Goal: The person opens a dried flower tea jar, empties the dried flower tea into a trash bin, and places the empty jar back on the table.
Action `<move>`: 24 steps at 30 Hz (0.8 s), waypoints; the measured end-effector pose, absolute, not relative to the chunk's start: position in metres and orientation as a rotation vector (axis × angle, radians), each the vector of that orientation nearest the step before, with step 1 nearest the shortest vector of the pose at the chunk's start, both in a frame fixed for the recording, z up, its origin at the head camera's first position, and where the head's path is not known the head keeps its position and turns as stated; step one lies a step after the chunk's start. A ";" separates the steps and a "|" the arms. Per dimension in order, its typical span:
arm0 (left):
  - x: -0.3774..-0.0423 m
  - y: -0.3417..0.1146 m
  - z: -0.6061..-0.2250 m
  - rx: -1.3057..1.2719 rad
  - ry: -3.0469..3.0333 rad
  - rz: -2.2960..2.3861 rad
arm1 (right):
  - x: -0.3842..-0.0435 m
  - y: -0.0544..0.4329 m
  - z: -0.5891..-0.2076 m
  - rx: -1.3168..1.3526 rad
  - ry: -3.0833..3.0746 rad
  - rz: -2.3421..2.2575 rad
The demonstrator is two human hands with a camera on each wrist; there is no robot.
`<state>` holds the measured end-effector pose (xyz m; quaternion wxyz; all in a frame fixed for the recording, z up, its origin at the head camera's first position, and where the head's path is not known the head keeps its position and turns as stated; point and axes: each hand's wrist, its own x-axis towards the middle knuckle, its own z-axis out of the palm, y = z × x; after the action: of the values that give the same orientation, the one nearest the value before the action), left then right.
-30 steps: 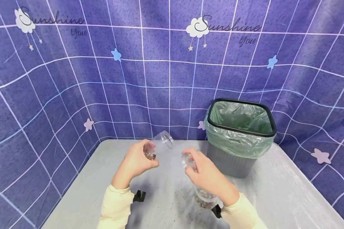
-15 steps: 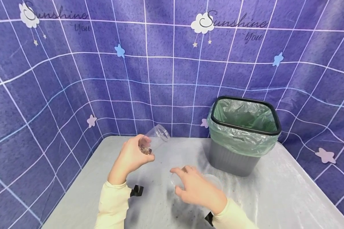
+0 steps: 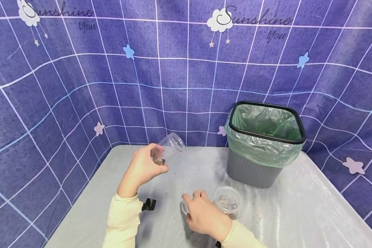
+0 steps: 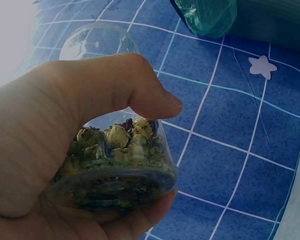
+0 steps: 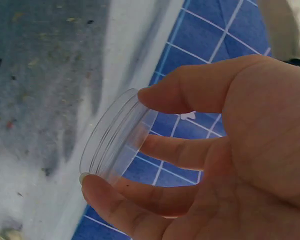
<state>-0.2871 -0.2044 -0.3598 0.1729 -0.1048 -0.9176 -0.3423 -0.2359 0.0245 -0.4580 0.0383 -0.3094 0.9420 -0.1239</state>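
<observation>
In the head view my left hand grips a clear plastic jar, raised over the table and tilted with its mouth up and to the right. Dried flower buds and crumbs lie in its bottom, as the left wrist view shows. My right hand pinches a clear round lid by its rim, between thumb and fingers. From the head camera most of that lid is hidden by the hand. Just right of the right hand stands a second clear jar, lidless, holding small mixed dried pieces.
A grey bin with a black rim and green liner bag stands at the back right of the grey-white tabletop. Small dark crumbs are scattered near the right hand. A purple grid-patterned curtain closes off the back and sides.
My right hand has moved left and lower with the lid, uncovering the second jar. The left hand keeps its tilted jar nearly still. The head view has shifted slightly.
</observation>
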 end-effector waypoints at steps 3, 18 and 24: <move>-0.287 -0.204 -0.360 -0.304 -2.606 -0.968 | -0.236 0.023 -0.464 -0.929 2.895 -0.364; -0.287 -0.201 -0.360 -0.300 -2.619 -0.971 | -0.239 0.019 -0.477 -0.967 2.974 -0.286; -0.287 -0.201 -0.360 -0.297 -2.628 -0.986 | -0.238 0.019 -0.477 -0.984 2.981 -0.263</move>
<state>-0.2874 -0.2009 -0.3604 0.1589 -0.1039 -0.9192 -0.3449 -0.2384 0.0189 -0.4773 -0.0043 -0.3124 0.9463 -0.0835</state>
